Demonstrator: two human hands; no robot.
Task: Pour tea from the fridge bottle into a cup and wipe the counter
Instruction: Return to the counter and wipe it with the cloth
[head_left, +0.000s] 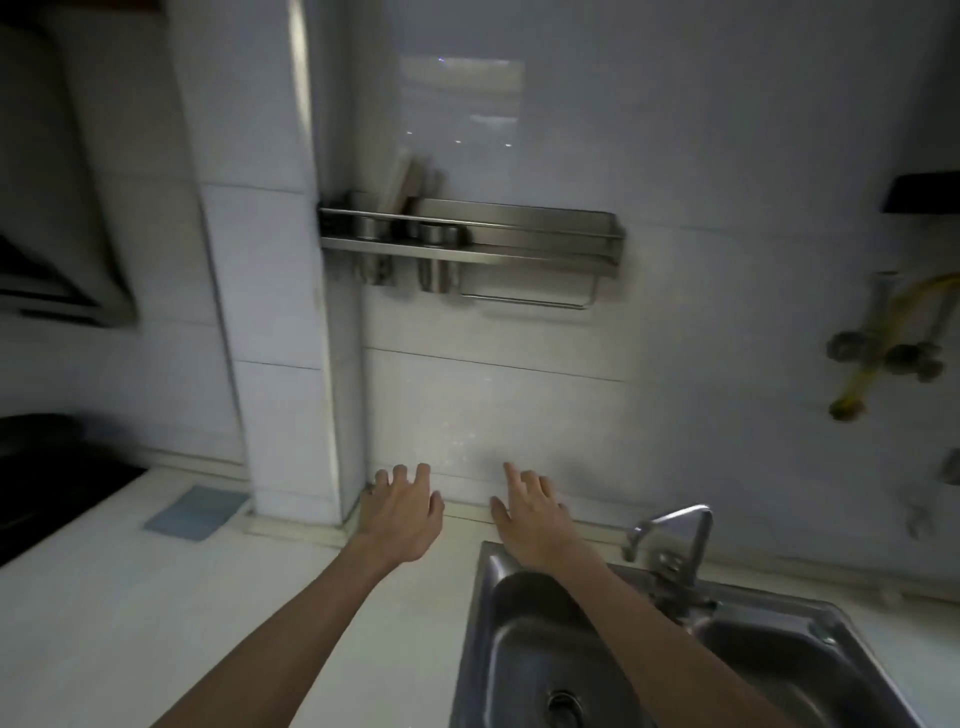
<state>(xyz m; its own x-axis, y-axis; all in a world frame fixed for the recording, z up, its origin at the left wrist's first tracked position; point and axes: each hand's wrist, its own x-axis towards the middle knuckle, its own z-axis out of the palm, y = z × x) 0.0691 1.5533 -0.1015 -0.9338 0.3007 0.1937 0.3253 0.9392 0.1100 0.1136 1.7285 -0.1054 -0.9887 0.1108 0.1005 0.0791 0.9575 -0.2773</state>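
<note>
Both bare arms reach forward, left hand (402, 512) and right hand (530, 514) palm-down, fingers spread.

Dim kitchen, white tiled wall (519, 405), steel wall rack (519, 234), steel sink (506, 649), faucet (675, 517), range hood (62, 249) at left

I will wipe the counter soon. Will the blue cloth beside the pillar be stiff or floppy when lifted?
The blue cloth lies flat and thin, so it is probably floppy and light. On the smooth counter it may slide.
</note>
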